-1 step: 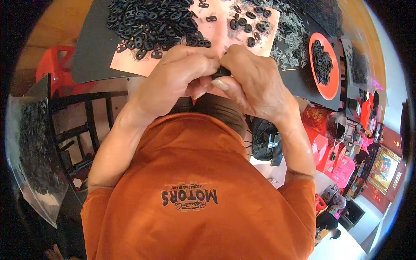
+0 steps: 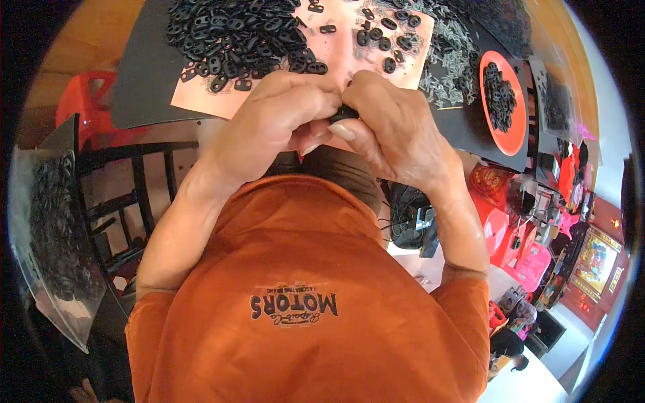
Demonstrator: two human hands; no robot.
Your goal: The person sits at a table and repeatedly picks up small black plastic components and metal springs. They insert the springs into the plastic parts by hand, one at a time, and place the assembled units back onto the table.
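Both of my hands meet at the near edge of the table, their fingertips pressed together. My right hand (image 2: 393, 124) pinches a small black plastic piece (image 2: 344, 113) between thumb and bent forefinger. My left hand (image 2: 279, 117) is closed against the same piece from the other side; its fingertips partly hide what they grip. Most of the piece is covered by fingers. Beyond my left hand lies a big heap of black oval two-holed plastic pieces (image 2: 228, 37) on a pale pink sheet (image 2: 336, 43). Past my right hand are several loose black rounded pieces (image 2: 384, 43).
Small grey pieces (image 2: 450, 64) are heaped right of the sheet. An orange-red oval tray (image 2: 486, 121) holds small black parts at the table's right edge. A dark chair (image 2: 138, 174) and a clear bag of black parts (image 2: 50, 221) stand left; red stools (image 2: 494, 225) stand right.
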